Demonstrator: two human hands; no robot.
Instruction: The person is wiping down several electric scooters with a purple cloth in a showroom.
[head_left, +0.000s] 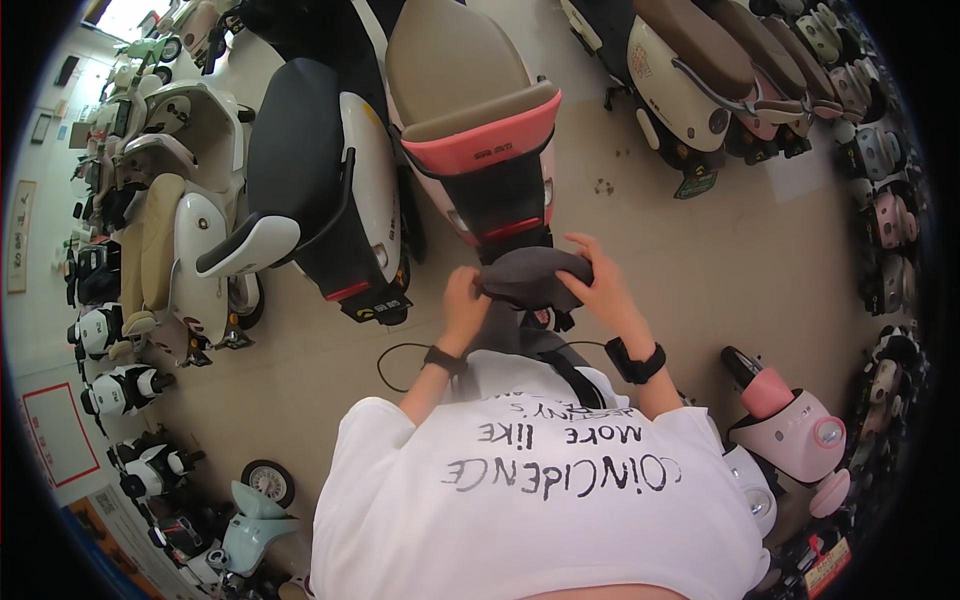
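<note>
A dark grey, rounded, curved item, perhaps a padded cushion or a cap, is held up in front of my body. My left hand is closed at its left end, the fingertips pinching the edge. Around the right end, my right hand grips it with the thumb across the front and the fingers behind. Just beyond it stands the rear of a pink scooter with a brown seat and a black lower tail. A dark band sits on each wrist.
To the left of the pink scooter is a white scooter with a black seat. A cream scooter stands farther left. Cream and brown-seated scooters line the far right. A pink scooter is near right, a pale blue one near left.
</note>
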